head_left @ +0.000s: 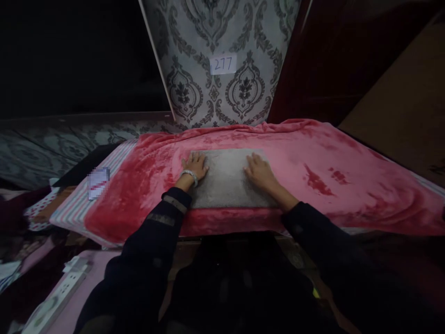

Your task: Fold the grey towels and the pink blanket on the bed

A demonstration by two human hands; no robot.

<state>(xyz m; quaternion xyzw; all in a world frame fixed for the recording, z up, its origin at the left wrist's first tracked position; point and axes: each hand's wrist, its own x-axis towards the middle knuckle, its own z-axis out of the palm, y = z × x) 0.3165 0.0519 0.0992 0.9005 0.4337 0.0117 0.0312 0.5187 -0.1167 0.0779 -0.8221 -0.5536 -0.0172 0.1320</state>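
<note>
A grey rectangular piece, its surface like plush cloth or felt, lies flat on a red and pink plush blanket. My left hand rests palm down on its left side, fingers stretched out and holding nothing. A pale beaded bracelet circles that wrist. On the right side of the grey piece, my right hand also lies flat with its fingers extended. Both hands press or rest on the top surface; the palms themselves are hidden.
A striped cloth shows under the blanket's left end, with a blurred card-like item on it. Lower left lies a white power strip. Behind are a patterned wall with a paper reading 277, a dark screen and a dark red panel.
</note>
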